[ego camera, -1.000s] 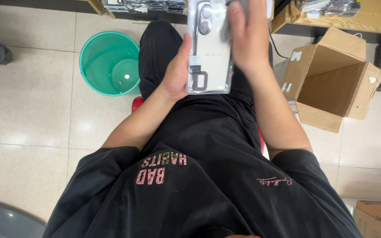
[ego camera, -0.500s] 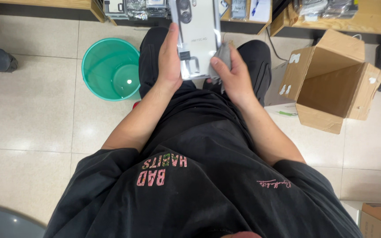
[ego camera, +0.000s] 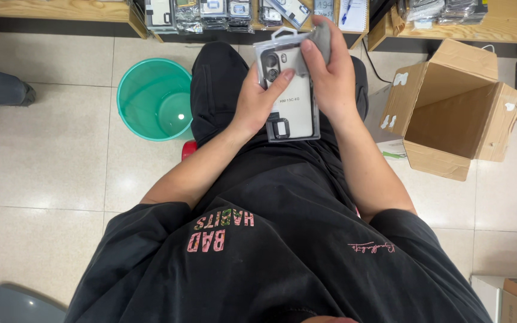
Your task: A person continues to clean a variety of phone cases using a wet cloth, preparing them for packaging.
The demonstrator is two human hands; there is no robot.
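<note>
The packaged phone case (ego camera: 291, 90) is held in the air above the person's lap, between both hands, with nothing beneath to carry it. The clear wrapper looks slick, so it could slide out and fall to the floor if the hold loosens while the cloth rubs across it.

The left hand (ego camera: 257, 101) is closed on the case's left edge, its thumb lying over the front near the camera cut-out. The right hand (ego camera: 330, 75) curls around the right edge and top, and its fingers pinch a grey cloth (ego camera: 320, 37) against the upper corner.

Further out stand a green bucket (ego camera: 154, 98) on the left and an open cardboard box (ego camera: 456, 113) on the right. Beyond them a shelf edge (ego camera: 61, 11) carries more packaged cases.
</note>
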